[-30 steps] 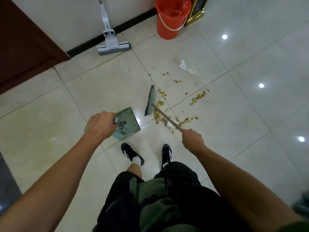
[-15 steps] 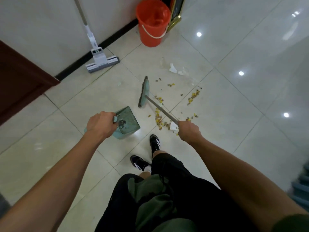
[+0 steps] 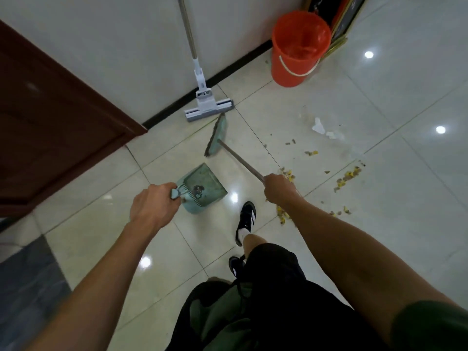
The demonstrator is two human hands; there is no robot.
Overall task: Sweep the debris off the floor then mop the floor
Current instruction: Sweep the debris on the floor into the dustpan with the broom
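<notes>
My left hand (image 3: 152,209) grips the handle of a teal dustpan (image 3: 205,188) that sits low over the tiles in front of me. My right hand (image 3: 278,188) is closed around the metal handle of a teal broom (image 3: 217,135), whose head points toward the wall, left of the mess. Yellow and brown debris (image 3: 347,178) lies scattered on the floor to the right, partly under my right arm. A scrap of white paper (image 3: 319,126) lies beyond it. A grey sponge mop (image 3: 207,107) leans against the white wall.
An orange bucket (image 3: 296,49) lined with an orange bag stands by the wall at the back right, beside a gold-framed board (image 3: 339,26). A dark brown door (image 3: 50,117) fills the left. My shoes (image 3: 247,221) stand between dustpan and debris.
The broom head has swung left, away from the debris and toward the mop. My view and body have turned left, and I have stepped forward with one foot.
</notes>
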